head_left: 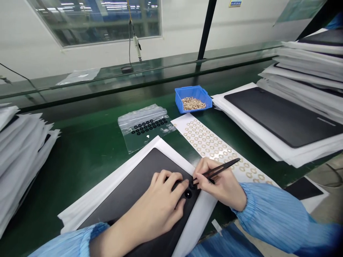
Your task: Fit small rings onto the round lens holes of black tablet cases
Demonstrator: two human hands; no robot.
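Your left hand (157, 203) lies flat and open on a big, thin, dark black panel (128, 192). Its fingers bend a little and point to the right, and it is not gripping anything. The left arm comes in from the bottom left corner, in a light blue sleeve with tiny folds (72, 242).

The right hand (218, 184) is closed in a pinch around long, thin black tweezers (218, 169). The thumb and fingers hold the tweezers near the tips, and the back end sticks up and to the right. The right arm comes in from the right in a light blue sleeve with tiny folds (270, 217).

The tweezer tips are right by a small round black ring (192, 185) on the panel's edge. I cannot tell if they hold anything. Another small round black ring (188, 193) sits just below it, between the two hands.

The panel lies on a white sheet (166, 153) on a green bench (80, 171). Past the hands is a long paper strip with many tan rings (206, 141). Next to it is a clear plastic bag of black rings (144, 126). A small blue plastic box (193, 98) holds a pile of tan rings (193, 104). More black panels in white sheets are stacked on the right (281, 117).
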